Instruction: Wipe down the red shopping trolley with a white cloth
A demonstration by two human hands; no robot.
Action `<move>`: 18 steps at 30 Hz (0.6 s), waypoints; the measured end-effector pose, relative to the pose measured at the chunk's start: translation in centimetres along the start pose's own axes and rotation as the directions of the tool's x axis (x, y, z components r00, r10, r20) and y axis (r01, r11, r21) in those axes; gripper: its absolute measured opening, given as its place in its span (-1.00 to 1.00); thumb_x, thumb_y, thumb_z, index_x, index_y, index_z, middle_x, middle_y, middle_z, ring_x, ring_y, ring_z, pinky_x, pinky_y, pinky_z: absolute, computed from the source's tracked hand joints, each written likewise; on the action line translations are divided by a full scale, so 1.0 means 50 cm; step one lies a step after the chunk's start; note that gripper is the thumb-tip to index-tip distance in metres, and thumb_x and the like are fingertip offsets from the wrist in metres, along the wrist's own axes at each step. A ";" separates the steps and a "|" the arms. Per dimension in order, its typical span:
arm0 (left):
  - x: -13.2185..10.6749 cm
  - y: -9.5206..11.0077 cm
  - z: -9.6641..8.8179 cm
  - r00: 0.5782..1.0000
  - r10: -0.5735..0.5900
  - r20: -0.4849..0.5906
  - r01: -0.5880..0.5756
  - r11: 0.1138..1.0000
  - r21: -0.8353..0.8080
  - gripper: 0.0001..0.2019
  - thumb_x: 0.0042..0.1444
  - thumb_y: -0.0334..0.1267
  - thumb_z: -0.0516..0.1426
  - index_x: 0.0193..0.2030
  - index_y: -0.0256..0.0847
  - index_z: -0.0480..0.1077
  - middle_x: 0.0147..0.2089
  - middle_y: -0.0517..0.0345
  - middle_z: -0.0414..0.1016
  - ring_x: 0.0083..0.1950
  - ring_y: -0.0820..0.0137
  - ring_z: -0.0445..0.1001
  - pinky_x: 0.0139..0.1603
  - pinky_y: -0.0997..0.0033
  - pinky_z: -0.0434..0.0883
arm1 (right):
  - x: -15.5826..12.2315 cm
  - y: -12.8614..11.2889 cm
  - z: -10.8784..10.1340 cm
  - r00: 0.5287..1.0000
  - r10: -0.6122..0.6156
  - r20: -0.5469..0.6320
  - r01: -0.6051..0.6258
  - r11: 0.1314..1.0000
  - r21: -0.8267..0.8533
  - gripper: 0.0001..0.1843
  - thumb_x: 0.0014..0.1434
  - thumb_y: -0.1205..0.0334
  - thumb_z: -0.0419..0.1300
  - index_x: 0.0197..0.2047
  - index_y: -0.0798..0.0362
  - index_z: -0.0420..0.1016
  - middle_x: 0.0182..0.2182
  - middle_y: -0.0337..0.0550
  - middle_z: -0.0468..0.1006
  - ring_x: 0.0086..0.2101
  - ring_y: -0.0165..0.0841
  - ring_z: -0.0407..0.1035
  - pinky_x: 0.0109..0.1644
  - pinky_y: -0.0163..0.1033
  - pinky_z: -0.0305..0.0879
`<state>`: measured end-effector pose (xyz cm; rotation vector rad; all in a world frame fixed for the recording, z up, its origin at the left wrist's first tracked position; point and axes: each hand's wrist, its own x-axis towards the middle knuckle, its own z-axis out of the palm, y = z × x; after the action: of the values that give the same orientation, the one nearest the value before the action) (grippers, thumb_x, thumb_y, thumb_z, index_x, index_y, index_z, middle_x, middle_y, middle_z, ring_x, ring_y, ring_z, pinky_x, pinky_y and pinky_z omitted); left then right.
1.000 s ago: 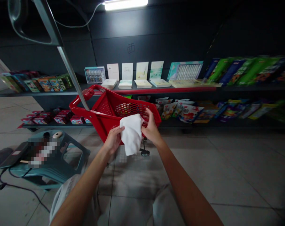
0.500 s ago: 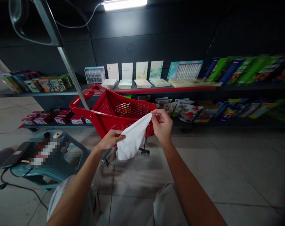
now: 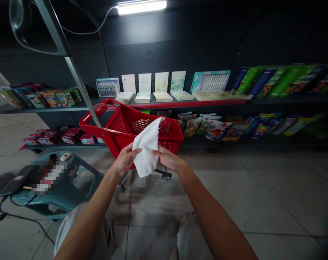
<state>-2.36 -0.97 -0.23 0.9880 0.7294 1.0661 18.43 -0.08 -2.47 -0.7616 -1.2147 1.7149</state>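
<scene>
Dark wall (image 3: 169, 39); tiled floor (image 3: 234, 202); fluorescent tube (image 3: 141, 7) overhead

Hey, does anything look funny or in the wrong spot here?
The teal stool looks out of place: it sits out on the floor, with a black cable trailing beside it. Part of what's on it is blurred.

Dim overall, lit by a single fluorescent tube (image 3: 141, 6) high ahead of the left hand (image 3: 124, 159) and right hand (image 3: 167, 158). Hard white glare at the tube, fading quickly across the dark wall (image 3: 166, 36). Soft, diffuse shadows on the floor tiles (image 3: 228, 202) below the hands. Corners falling away to near black, most of all far right of the hands. Strong wide-angle bowing toward the edges, with the shelf (image 3: 288, 102) curving away to the right. Packages (image 3: 288, 81) on that shelf slightly soft. Coarse pixelated blur over a patch (image 3: 48, 177) left of the hands. Only mild softness along the white cloth (image 3: 144, 148) between the hands.
</scene>
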 end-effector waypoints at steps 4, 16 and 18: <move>0.002 -0.007 0.002 0.999 0.002 -0.049 -0.001 1.000 0.018 -0.48 -0.05 -0.14 0.48 0.07 -0.28 0.61 -0.03 -0.07 0.72 -0.07 0.20 0.67 0.09 0.23 0.51 | 0.009 0.005 0.026 0.985 -0.063 -0.163 0.074 0.995 0.065 -0.49 -0.11 -0.03 0.55 -0.13 0.04 0.66 -0.23 -0.13 0.71 -0.25 -0.22 0.57 -0.14 -0.19 0.46; -0.008 0.012 -0.005 0.959 0.257 -0.123 -0.250 0.966 0.071 -0.79 -0.18 -0.21 0.47 -0.43 -0.24 0.62 -0.15 0.07 0.65 -0.16 0.34 0.58 -0.18 0.44 0.40 | 0.003 -0.022 0.013 0.690 -0.719 -0.085 0.549 0.596 -0.585 -0.89 0.15 0.25 0.31 -0.39 -0.07 0.67 0.16 -0.15 0.53 0.21 -0.18 0.37 0.39 -0.04 0.18; -0.003 0.004 -0.005 0.967 0.188 -0.174 -0.183 0.982 0.046 -0.75 -0.18 -0.17 0.46 -0.42 -0.23 0.57 -0.33 0.16 0.61 -0.33 0.42 0.50 -0.30 0.48 0.35 | 0.002 -0.023 0.015 0.680 -0.732 -0.042 0.551 0.548 -0.630 -0.81 0.21 0.29 0.22 -0.36 -0.07 0.67 0.10 -0.12 0.57 0.17 -0.21 0.41 0.36 -0.03 0.22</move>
<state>-2.70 -1.01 -0.14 1.0097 0.8111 1.3234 18.10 -0.14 -1.13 -0.7369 -1.5563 0.5595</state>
